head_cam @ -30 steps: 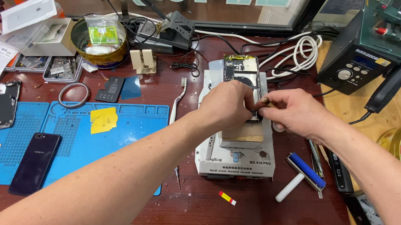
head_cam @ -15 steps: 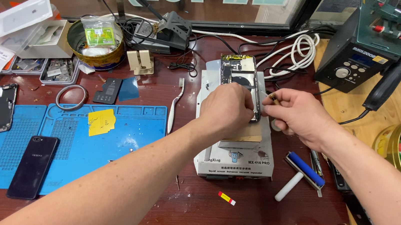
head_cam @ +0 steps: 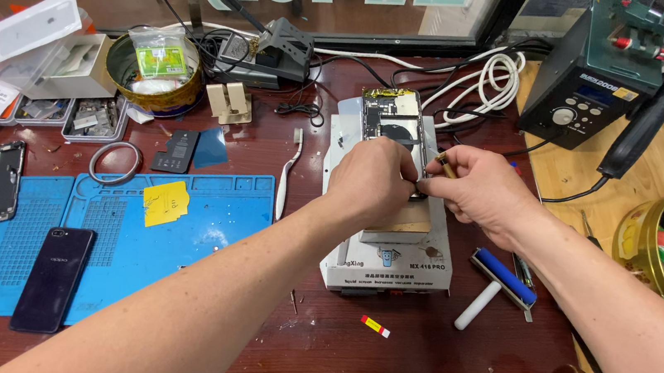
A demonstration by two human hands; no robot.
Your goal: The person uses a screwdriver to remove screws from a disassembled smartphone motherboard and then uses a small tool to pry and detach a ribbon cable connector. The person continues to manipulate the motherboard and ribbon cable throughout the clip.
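The dark red counter [head_cam: 448, 341] carries a white box-shaped heating machine [head_cam: 387, 255] near its middle, and on the flat top of that machine lies an opened phone [head_cam: 392, 120], its insides showing. The phone's long axis runs straight away from the person, near end under the hands, far end toward the window. Both hands meet at that near end: the left hand [head_cam: 371, 184] lies curled over the phone's lower part and presses it down, fingers bent and closed on the body, while the right hand [head_cam: 483, 194] comes in from the right side, its fingers pinched on a thin brass-tipped tool [head_cam: 444, 164] whose tip points left toward the phone's right edge. Tool and edge seem to touch, though the left hand's knuckles hide the exact spot. The right hand is the nearer one to that edge; the left hand blocks any approach from the left.

Left of the machine spreads a blue work mat [head_cam: 202, 230] with a dark phone [head_cam: 52, 278] and a yellow note [head_cam: 164, 202] on it. A grey soldering station [head_cam: 584, 94] stands at the far right, white cables [head_cam: 490, 79] coiled beside it. A blue-headed roller [head_cam: 498, 287] lies just right of the machine, clear of the hands. A white brush [head_cam: 288, 175] lies between mat and machine
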